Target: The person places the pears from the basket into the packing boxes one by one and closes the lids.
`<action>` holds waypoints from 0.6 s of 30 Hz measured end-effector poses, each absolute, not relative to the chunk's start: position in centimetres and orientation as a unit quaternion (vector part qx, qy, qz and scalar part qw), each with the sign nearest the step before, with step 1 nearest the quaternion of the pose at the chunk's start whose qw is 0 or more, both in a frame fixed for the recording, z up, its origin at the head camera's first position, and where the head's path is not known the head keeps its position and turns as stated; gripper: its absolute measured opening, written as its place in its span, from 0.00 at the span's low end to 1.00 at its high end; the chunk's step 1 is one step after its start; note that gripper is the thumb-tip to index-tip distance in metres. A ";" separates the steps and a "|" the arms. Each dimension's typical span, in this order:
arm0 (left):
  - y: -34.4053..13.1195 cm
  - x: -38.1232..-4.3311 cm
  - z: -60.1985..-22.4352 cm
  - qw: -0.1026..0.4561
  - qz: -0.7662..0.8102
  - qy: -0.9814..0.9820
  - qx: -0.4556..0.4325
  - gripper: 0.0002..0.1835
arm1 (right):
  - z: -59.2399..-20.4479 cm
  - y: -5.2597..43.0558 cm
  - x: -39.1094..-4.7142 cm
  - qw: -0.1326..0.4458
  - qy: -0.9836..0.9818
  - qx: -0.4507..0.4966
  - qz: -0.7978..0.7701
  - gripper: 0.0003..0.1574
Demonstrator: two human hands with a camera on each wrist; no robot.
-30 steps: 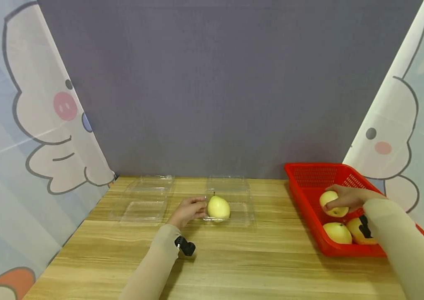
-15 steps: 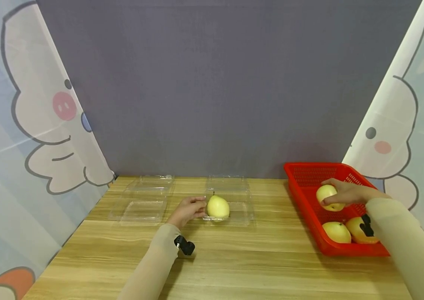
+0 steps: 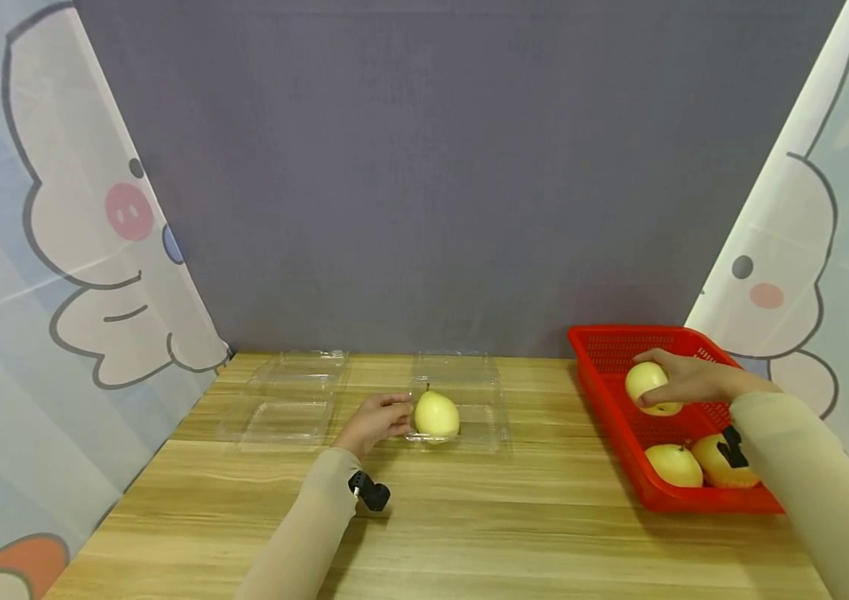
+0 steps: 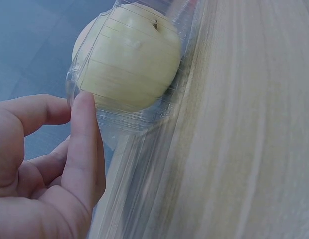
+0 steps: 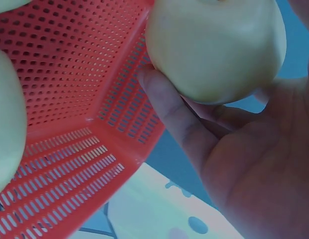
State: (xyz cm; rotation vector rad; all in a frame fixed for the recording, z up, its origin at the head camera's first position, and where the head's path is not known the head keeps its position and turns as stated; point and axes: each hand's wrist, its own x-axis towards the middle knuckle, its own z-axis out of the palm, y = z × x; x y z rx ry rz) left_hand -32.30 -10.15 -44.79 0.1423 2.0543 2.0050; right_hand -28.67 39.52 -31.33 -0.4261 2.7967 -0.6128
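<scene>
A pale yellow pear (image 3: 649, 387) is gripped in my right hand (image 3: 690, 379), raised above the floor of the red basket (image 3: 619, 442). In the right wrist view the fingers curve under that pear (image 5: 214, 50). At the middle of the table, my left hand (image 3: 377, 423) pinches the left edge of an open clear plastic container (image 3: 480, 421) between thumb and fingertips. One pear (image 3: 436, 414) sits inside that container, in its left part, stem up. The left wrist view shows the thumb and forefinger meeting at the container's rim (image 4: 74, 82), beside the pear.
Two more pears, one yellow (image 3: 673, 465) and one more orange (image 3: 724, 460), lie in the near end of the basket. A second open clear container (image 3: 285, 417) stands left of my left hand on the wooden table (image 3: 469, 533). A grey backdrop (image 3: 439, 183) closes the table's far side.
My right hand has lifted the pear and moved a little left and away, apart from the pears below. My left hand and both containers stay where they were.
</scene>
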 end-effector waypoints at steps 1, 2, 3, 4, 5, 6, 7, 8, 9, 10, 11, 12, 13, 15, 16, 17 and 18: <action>-10.1 -32.3 -44.8 0.133 0.692 0.708 0.048 0.24 | -31.2 39.4 -28.6 0.122 0.960 -0.147 -0.205 0.50; -10.1 -32.3 -44.8 0.133 0.691 0.709 0.049 0.24 | -31.1 39.3 -28.6 0.121 0.961 -0.148 -0.200 0.50; -10.1 -32.3 -44.8 0.132 0.691 0.709 0.049 0.24 | -31.1 39.2 -28.6 0.119 0.962 -0.149 -0.195 0.50; -10.1 -32.3 -44.8 0.132 0.690 0.710 0.049 0.24 | -31.0 39.1 -28.6 0.116 0.963 -0.151 -0.189 0.50; -10.1 -32.3 -44.8 0.132 0.690 0.710 0.049 0.24 | -30.9 39.0 -28.6 0.113 0.964 -0.154 -0.185 0.50; -10.1 -32.3 -44.8 0.132 0.690 0.710 0.050 0.24 | -30.8 38.8 -28.6 0.111 0.964 -0.156 -0.183 0.50; -10.1 -32.3 -44.8 0.132 0.690 0.710 0.049 0.24 | -30.7 38.7 -28.6 0.107 0.965 -0.159 -0.181 0.50; -10.1 -32.3 -44.8 0.131 0.690 0.710 0.049 0.24 | -30.6 38.6 -28.5 0.103 0.965 -0.163 -0.178 0.50; -10.1 -32.3 -44.8 0.131 0.690 0.710 0.049 0.24 | -30.5 38.4 -28.5 0.099 0.965 -0.166 -0.176 0.49; -10.1 -32.3 -44.8 0.131 0.690 0.710 0.050 0.24 | -30.4 38.3 -28.5 0.097 0.965 -0.169 -0.176 0.49; -10.2 -32.3 -44.8 0.130 0.690 0.710 0.051 0.24 | -30.3 38.1 -28.4 0.095 0.964 -0.173 -0.177 0.48; -10.1 -32.3 -44.8 0.130 0.690 0.710 0.051 0.24 | -30.2 37.9 -28.4 0.092 0.964 -0.176 -0.176 0.48; -10.1 -32.3 -44.9 0.130 0.691 0.709 0.050 0.24 | -30.1 37.7 -28.3 0.089 0.964 -0.179 -0.173 0.48; -10.1 -32.3 -44.9 0.131 0.691 0.709 0.050 0.24 | -29.9 37.3 -28.3 0.088 0.964 -0.182 -0.172 0.48; -10.1 -32.3 -44.9 0.132 0.691 0.709 0.050 0.24 | -29.9 37.1 -28.2 0.088 0.964 -0.183 -0.172 0.48; -10.1 -32.3 -44.8 0.133 0.692 0.708 0.050 0.24 | -29.8 36.9 -28.2 0.089 0.964 -0.182 -0.172 0.48; -10.1 -32.3 -44.8 0.134 0.692 0.708 0.049 0.24 | -29.7 36.7 -28.2 0.089 0.964 -0.181 -0.171 0.48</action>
